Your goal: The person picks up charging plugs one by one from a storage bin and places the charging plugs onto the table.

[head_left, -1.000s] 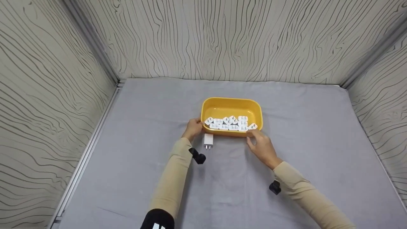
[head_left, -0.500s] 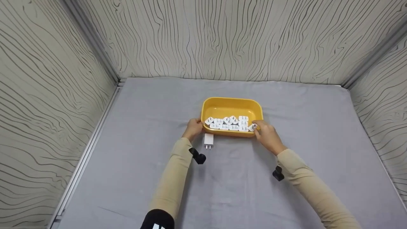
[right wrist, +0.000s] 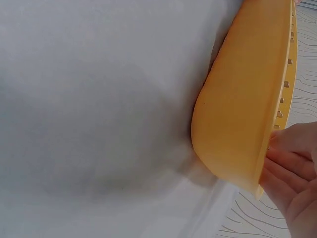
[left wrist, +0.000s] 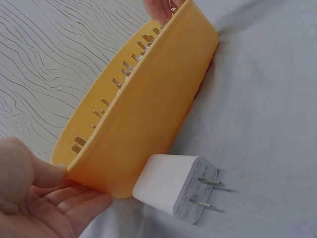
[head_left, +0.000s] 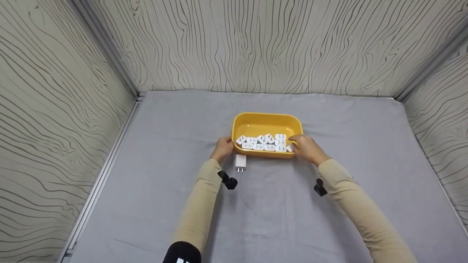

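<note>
A yellow plastic tub stands on the grey cloth, with several white two-prong charger plugs lying along its near side, prongs up. My left hand grips the near left corner; in the left wrist view its thumb lies at the rim and its fingers are under the outer wall. At the right end, my right hand pinches the rim, thumb at the inner edge and fingers outside. One white charger plug lies outside, close against the tub's near wall beside my left hand, prongs facing me.
Grey cloth covers the table. Panels with a wood-grain pattern rise at the back and both sides. Each sleeved forearm carries a small black camera.
My right hand has moved from the tub's near rim rightward and slightly back, round to its right end. The left hand keeps its hold, and the loose charger plug stays in place.
</note>
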Available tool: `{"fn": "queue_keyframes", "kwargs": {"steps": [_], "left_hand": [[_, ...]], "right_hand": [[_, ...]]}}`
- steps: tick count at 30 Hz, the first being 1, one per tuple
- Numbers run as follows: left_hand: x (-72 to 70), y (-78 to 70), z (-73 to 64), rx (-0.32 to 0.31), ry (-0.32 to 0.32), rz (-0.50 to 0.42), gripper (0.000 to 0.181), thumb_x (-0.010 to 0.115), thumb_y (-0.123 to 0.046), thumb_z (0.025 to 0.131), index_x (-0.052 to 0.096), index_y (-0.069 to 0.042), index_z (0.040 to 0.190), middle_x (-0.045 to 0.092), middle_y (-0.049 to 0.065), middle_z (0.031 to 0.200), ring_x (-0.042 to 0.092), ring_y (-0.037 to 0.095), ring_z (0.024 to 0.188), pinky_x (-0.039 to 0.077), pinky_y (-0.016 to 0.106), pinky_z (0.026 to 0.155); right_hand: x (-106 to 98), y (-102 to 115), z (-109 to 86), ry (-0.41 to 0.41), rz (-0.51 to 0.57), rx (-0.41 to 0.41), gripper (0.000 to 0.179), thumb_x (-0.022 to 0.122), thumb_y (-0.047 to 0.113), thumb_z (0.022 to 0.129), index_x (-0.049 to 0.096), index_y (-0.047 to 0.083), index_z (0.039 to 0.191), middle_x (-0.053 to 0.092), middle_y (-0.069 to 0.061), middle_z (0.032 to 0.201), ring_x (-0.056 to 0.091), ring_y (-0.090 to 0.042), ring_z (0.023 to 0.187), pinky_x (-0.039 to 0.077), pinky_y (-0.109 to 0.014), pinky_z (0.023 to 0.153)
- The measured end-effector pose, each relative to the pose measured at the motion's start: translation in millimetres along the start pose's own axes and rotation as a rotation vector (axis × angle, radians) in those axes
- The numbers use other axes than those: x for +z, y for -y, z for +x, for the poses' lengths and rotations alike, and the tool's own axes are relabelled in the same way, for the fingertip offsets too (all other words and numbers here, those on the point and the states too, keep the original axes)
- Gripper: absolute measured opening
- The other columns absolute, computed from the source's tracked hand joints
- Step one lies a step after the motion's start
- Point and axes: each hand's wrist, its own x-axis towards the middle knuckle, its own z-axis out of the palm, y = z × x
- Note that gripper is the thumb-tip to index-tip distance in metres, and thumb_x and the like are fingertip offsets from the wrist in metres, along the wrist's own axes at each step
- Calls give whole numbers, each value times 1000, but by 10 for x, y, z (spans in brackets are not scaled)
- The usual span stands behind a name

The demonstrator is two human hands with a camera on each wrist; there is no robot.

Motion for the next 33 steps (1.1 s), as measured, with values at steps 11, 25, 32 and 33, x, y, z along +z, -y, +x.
{"fn": "queue_keyframes", "kwargs": {"steps": [11, 25, 32, 33], "left_hand": [[-15, 82, 63, 42, -12, 18, 35, 45, -6, 97, 57, 6, 128, 67, 15, 114, 58, 13, 91, 50, 21, 81], [10, 11, -7, 7, -18, 42, 36, 44, -5, 98, 55, 10, 128, 63, 22, 120, 55, 13, 89, 46, 18, 76], [-2, 15, 4, 23, -21, 23, 38, 42, -4, 97, 51, 10, 132, 62, 22, 125, 55, 15, 94, 47, 21, 82], [0, 17, 4, 26, -20, 23, 38, 42, -3, 97, 51, 10, 132, 62, 22, 125, 55, 15, 94, 47, 21, 82]], "right_hand": [[-42, -24, 62, 76, -32, -43, 29, 56, -7, 84, 64, -13, 110, 68, -28, 108, 64, -40, 99, 51, -51, 91], [-121, -2, 174, 227, -58, -68, 29, 56, -14, 74, 68, -12, 101, 69, -25, 98, 58, -30, 83, 51, -42, 80], [-127, 28, 223, 247, -97, -58, 26, 55, -16, 70, 69, -9, 92, 64, -19, 81, 47, -21, 70, 41, -30, 65], [-125, 30, 224, 250, -100, -54, 26, 56, -15, 71, 69, -9, 92, 64, -19, 82, 48, -21, 70, 43, -31, 66]]}}
